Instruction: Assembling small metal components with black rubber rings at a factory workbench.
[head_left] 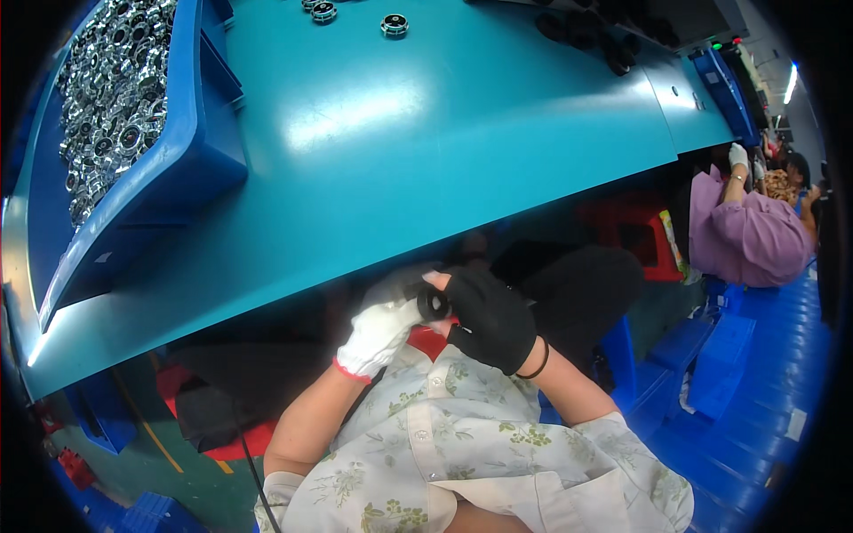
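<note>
My hands meet in front of my body, just off the table's near edge. My left hand, in a white knit glove, is closed on a small black round part. My right hand wears a black glove with bare fingertips. It curls round the same part from the other side, with bare fingertips above and below it. Some of the part is hidden by the fingers, and slight blur hides its detail.
A blue bin heaped with shiny round metal parts stands at the left of the teal table. One loose metal part lies at the far side. Dark objects sit far right. A person in purple works beyond.
</note>
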Demonstrator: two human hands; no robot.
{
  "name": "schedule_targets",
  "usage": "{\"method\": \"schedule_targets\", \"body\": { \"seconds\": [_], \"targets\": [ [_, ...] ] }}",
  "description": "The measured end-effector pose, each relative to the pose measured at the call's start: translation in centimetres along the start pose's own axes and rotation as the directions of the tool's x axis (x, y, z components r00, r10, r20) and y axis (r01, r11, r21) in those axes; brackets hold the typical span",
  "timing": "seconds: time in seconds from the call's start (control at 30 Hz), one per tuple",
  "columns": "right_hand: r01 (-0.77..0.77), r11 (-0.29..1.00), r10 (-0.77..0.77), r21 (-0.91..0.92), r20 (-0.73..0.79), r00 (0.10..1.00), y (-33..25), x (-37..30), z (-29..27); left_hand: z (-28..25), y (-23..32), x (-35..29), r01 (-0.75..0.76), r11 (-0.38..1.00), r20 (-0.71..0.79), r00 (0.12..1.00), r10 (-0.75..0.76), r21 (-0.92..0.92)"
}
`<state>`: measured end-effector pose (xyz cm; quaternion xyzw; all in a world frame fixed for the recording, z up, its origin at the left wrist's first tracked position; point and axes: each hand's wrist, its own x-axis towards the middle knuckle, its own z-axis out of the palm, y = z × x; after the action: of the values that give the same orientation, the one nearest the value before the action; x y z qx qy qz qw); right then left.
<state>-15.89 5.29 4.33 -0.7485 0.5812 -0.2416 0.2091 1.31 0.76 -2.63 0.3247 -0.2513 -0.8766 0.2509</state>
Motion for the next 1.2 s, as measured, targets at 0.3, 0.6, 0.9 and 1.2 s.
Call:
{"method": "schedule_targets", "body": {
  "seconds": [0.3,0.6,0.9,1.2],
  "targets": [
    [0.026,0.997,-0.027,0.070,0.010,1.000,0.1,0.0,-0.7,-1.0,-0.8,-0.8,-0.010,0.996,0.155,0.988,-0.004,0.090],
    [0.039,0.997,-0.037,0.067,-0.024,0.999,-0.2,0.0,-0.6,-0.8,-0.5,-0.8,0.069,0.996,0.153,0.986,-0.060,-0.052],
    [0.096,0.995,-0.097,-0.009,-0.008,0.995,0.3,-0.2,0.3,1.2,1.3,-0.8,-0.230,0.876,0.156,0.971,0.179,0.425],
    [-0.111,0.947,0.132,0.301,-0.050,0.990,1.8,-1.0,-0.3,1.0,2.2,-1.4,0.372,0.920,-0.166,0.906,-0.389,-0.125]
  ]
}}
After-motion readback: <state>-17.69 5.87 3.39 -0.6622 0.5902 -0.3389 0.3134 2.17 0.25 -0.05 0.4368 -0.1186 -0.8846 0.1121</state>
